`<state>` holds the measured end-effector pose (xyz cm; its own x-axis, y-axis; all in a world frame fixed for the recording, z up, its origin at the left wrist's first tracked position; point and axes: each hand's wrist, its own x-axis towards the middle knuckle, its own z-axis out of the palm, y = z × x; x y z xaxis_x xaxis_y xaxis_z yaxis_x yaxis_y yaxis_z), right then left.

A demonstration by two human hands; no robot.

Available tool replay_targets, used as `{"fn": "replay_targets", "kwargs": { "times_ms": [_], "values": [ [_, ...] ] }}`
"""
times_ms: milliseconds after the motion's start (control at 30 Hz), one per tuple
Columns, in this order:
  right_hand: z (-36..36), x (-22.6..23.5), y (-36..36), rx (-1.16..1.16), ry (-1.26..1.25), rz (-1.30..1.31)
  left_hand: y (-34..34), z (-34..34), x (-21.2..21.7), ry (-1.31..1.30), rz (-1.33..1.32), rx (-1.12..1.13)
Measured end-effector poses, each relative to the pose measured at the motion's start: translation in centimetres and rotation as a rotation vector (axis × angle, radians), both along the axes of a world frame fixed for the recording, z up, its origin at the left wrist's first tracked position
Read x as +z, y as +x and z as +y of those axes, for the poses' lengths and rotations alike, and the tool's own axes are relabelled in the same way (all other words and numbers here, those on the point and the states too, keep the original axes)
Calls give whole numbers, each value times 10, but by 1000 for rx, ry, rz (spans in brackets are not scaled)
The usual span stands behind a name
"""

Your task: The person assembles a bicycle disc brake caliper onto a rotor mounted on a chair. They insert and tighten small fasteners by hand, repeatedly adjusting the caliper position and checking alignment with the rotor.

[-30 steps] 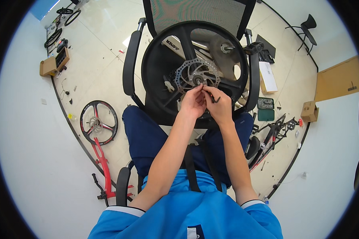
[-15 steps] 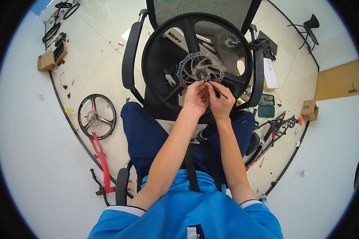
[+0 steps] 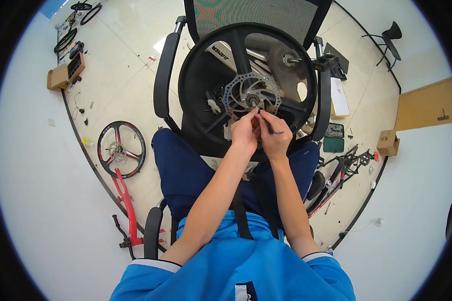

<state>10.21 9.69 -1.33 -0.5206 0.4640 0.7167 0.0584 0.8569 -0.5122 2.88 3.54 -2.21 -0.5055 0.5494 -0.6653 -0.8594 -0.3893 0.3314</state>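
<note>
Two hands meet at the hub of a black wheel [image 3: 196,90] that lies across the seat of an office chair [image 3: 161,75] in front of the person's knees. A silver brake disc [image 3: 240,93] sits at the wheel's centre, and the work is at its middle. The left hand [image 3: 244,133] has its fingertips pressed together just below the axle, pinching something too small to make out. The right hand [image 3: 276,138] is closed around a thin dark tool [image 3: 270,125], its tip aimed at the same spot. The step in hand looks like fitting or loosening a small fastener at the disc's centre; the next move seems to call for keeping the tool seated square while the left hand steadies the part. Out on the floor, to the left, lies a red frame [image 3: 128,210] with a second wheel [image 3: 121,149], and to the right another bike [image 3: 339,173] and cardboard boxes [image 3: 387,142].
</note>
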Motion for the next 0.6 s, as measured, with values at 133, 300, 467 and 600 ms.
{"fn": "replay_targets", "kwargs": {
  "times_ms": [133, 300, 467, 600],
  "values": [
    [2, 1, -3, -7, -21, 7, 2, 1, 5, -26, 0, 19],
    [4, 3, -6, 38, 5, 11, 1, 1, 3, -8, -1, 32],
    [7, 15, -8, 57, 201, -66, -9, -1, -8, 39, -37, -69],
    [6, 21, -10, 74, 202, -127, -18, -4, -16, 98, -46, -121]
  ]
}}
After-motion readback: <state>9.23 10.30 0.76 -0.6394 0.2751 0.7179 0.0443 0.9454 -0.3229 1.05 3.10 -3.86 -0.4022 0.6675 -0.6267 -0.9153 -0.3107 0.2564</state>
